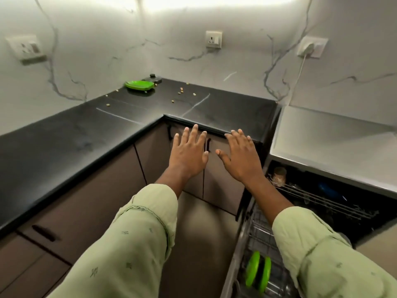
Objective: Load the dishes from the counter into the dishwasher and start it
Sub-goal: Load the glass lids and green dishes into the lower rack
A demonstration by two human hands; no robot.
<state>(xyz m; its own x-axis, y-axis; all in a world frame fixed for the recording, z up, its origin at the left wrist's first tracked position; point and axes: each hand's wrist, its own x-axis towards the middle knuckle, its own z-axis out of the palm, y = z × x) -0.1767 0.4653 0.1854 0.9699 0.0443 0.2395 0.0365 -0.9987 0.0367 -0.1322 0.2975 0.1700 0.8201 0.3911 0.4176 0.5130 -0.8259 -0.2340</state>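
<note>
Dishes lie in two places. One flat, glossy green plate (139, 85) with rounded corners sits at the far corner of the black table (75, 136), just in front of a small dark object (153, 78) too blurred to name. Two more round green plates (257, 274) stand on edge, side by side, in the wire lower rack (262, 233) of the open dishwasher at the lower right. Above it, an upper rack (322, 201) of thin metal bars holds a brownish jar (279, 173) and something blue (328, 190), both indistinct.

Both hands are empty and flat, palms down, fingers straight and spread. The left hand (189, 153) and the right hand (240, 155) hang side by side in front of the brown cabinet doors (221, 186), their fingertips at the table's rounded front edge; whether they touch it cannot be told. Pale green patterned sleeves (133, 244) are rolled back at the forearms.

The table is a polished, L-shaped dark stone slab with faint pale streaks, scattered with small yellowish crumbs (181, 90) near the plate. White marble-look wall panels with grey veins rise behind it, carrying a middle socket (213, 39), a left socket (25, 48), and a right socket (312, 47) with a white plug and cord.
</note>
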